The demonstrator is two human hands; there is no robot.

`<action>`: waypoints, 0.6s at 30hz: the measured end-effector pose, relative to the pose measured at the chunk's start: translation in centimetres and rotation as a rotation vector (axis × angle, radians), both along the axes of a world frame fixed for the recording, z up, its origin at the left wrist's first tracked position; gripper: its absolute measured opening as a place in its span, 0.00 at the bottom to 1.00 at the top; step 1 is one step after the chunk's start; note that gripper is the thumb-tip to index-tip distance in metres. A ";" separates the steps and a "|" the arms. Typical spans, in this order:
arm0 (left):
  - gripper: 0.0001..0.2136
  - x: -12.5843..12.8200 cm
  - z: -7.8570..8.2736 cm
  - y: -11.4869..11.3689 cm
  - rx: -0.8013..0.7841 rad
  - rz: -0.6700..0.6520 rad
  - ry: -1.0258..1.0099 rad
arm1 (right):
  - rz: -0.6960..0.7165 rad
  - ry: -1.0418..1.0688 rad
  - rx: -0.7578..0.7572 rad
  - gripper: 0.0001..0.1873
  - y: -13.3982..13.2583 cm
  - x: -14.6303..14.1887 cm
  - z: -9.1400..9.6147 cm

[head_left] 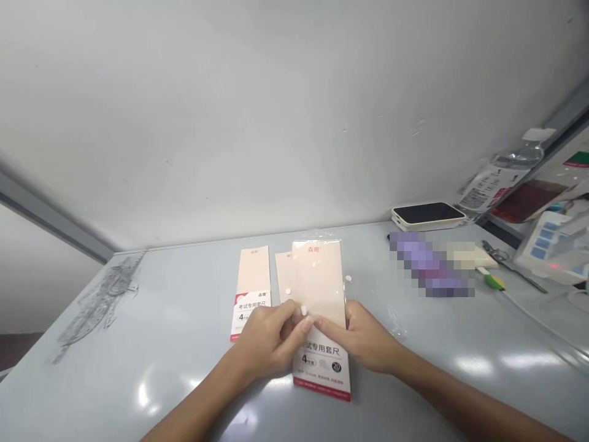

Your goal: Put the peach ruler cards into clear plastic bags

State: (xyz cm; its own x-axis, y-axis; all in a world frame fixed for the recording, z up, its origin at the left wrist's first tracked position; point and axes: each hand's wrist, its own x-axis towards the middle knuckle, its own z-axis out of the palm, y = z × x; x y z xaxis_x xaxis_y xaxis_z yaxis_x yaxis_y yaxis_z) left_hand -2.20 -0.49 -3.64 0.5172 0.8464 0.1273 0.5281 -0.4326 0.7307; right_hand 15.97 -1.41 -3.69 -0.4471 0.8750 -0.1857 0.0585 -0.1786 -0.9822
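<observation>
A clear plastic sleeve with a beige printed card inside (319,288) lies on the grey table (184,344), its red-edged end toward me. My left hand (269,341) rests on the sleeve's left edge, fingers curled in a pinch at its middle. From the right, my right hand (361,337) presses on the sleeve, its index finger meeting the left fingertips at the same spot. What the fingertips pinch is too small to name. A second beige card (252,288) lies flat just to the left, and a third beige card (283,270) shows partly under the sleeve.
A phone in a cream case (427,215) lies at the back right by the wall. Beside it are a lying plastic bottle (499,178), a blurred purple patch (430,267), a green-tipped tool (493,280), scissors (499,253) and a white device (552,245). Scribbled marks (99,301) cover the left table edge.
</observation>
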 end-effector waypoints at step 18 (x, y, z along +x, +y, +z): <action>0.12 0.1 0.4 0.7 -0.641 -0.054 -0.532 | 0.017 -0.113 0.150 0.16 -0.2 0.5 0.3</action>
